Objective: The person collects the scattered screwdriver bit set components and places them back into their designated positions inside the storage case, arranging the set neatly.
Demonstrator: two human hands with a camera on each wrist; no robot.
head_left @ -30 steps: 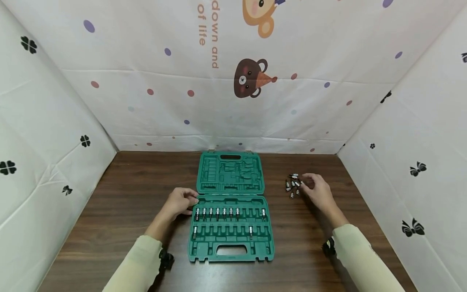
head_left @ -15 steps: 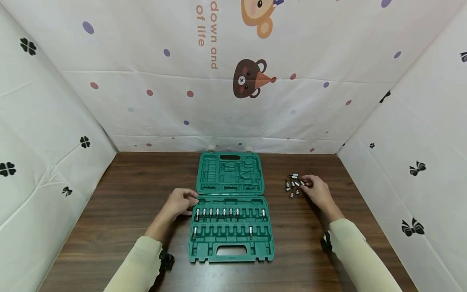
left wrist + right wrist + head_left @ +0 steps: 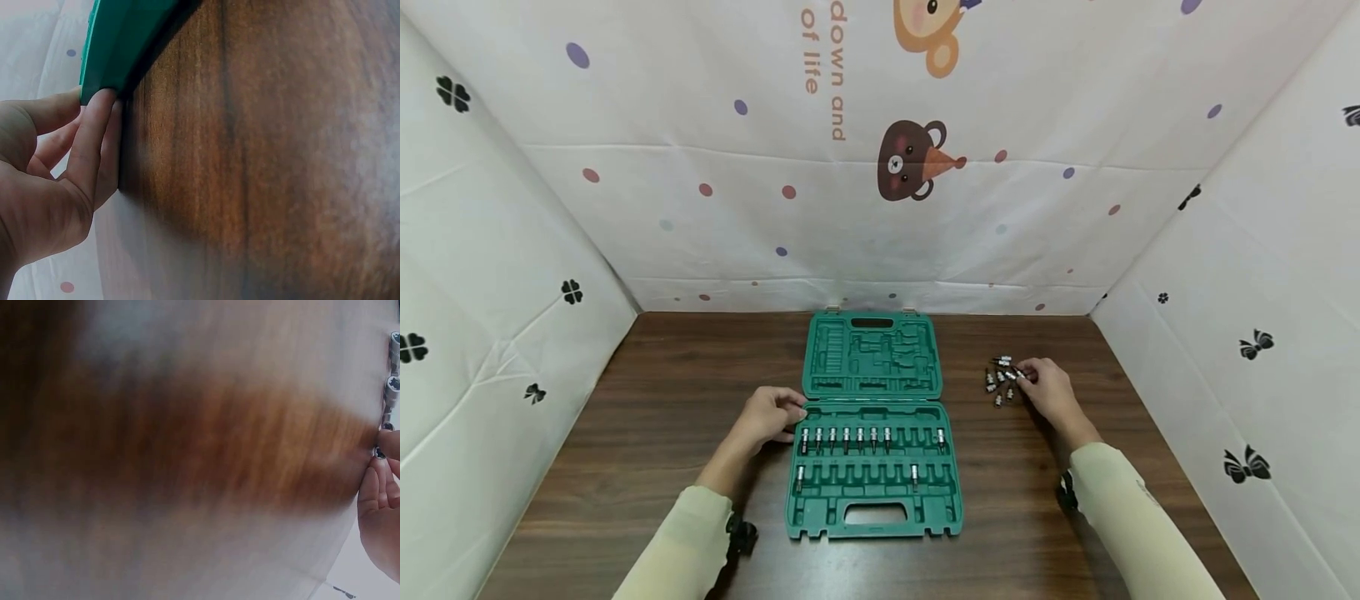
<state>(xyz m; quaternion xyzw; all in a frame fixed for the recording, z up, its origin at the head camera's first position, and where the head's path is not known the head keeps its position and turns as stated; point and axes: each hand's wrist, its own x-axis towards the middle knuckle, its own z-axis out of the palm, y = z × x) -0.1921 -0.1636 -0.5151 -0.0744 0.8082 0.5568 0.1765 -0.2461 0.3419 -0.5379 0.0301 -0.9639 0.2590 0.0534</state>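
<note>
A green socket case [image 3: 874, 492] lies open on the table, with several silver bit sockets [image 3: 861, 440] standing in its slots. At the case's left edge, near the hinge, my left hand [image 3: 772, 414] pinches the rim between thumb and fingers. The left wrist view also shows that hand [image 3: 62, 156] on the case's green side wall [image 3: 125, 44]. To the right of the case lies a small pile of bit sockets [image 3: 1001, 377]. On the pile's right side my right hand [image 3: 1051, 392] pinches one bit socket, partly hidden by the fingers. The right wrist view catches its fingertips [image 3: 390, 444] at the frame edge.
The case's lid [image 3: 872, 354] lies folded back toward the printed rear curtain [image 3: 737, 208]. Brown wood table [image 3: 700, 358] extends on both sides. White curtains close off the left and right sides.
My right hand has shifted slightly, and its thumb and fingers have closed on a bit socket at the pile's right side. The left hand and the case stay put.
</note>
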